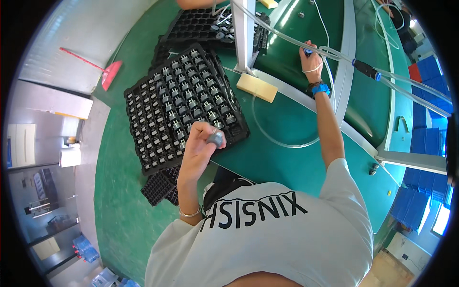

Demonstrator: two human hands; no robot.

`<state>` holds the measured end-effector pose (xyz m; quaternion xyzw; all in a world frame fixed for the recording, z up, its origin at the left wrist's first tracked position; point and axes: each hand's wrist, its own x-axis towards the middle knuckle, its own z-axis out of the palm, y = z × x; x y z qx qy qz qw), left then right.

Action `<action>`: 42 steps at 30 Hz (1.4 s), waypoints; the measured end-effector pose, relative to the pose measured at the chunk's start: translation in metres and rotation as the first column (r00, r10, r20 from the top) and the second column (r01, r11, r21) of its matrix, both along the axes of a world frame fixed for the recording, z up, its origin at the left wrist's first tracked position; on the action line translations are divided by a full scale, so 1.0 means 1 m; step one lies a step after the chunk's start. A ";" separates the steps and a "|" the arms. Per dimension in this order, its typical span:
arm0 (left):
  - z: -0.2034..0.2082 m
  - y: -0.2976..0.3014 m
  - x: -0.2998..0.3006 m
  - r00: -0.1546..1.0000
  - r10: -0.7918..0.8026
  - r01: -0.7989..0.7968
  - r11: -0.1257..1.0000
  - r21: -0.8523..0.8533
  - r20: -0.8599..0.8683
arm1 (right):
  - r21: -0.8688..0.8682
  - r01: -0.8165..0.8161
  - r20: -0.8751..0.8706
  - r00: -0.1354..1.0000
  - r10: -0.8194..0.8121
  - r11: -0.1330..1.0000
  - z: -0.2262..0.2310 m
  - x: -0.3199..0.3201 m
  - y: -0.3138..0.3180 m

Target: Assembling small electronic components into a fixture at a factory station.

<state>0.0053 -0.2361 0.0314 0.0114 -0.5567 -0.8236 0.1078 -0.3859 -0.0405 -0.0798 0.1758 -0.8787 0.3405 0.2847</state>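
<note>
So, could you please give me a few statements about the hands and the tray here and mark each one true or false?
1. The left hand holds a small grey part. True.
2. The right hand rests flat on the black tray. False: it is raised at a clear tube, away from the tray.
3. The black tray holds rows of small parts. True.
4. The table is red. False: it is green.
5. A blue wristband is on the right wrist. True.

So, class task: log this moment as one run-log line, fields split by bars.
left hand: holds small grey part over black tray | right hand: grips clear tube | surface: green table
</note>
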 end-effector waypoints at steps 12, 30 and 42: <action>0.005 0.022 -0.024 0.980 0.129 -0.142 0.987 -0.080 -0.151 | -0.982 0.059 0.189 0.194 0.962 0.181 0.076 0.182 -0.042; 0.002 0.038 -0.024 0.988 0.155 -0.156 0.987 -0.035 -0.028 | -0.907 0.128 0.374 -0.196 0.906 0.402 0.112 0.245 -0.038; -0.006 -0.008 0.009 0.821 0.568 -0.387 0.468 -0.794 -0.066 | -0.888 -0.075 0.404 0.345 0.847 0.454 0.055 0.170 -0.035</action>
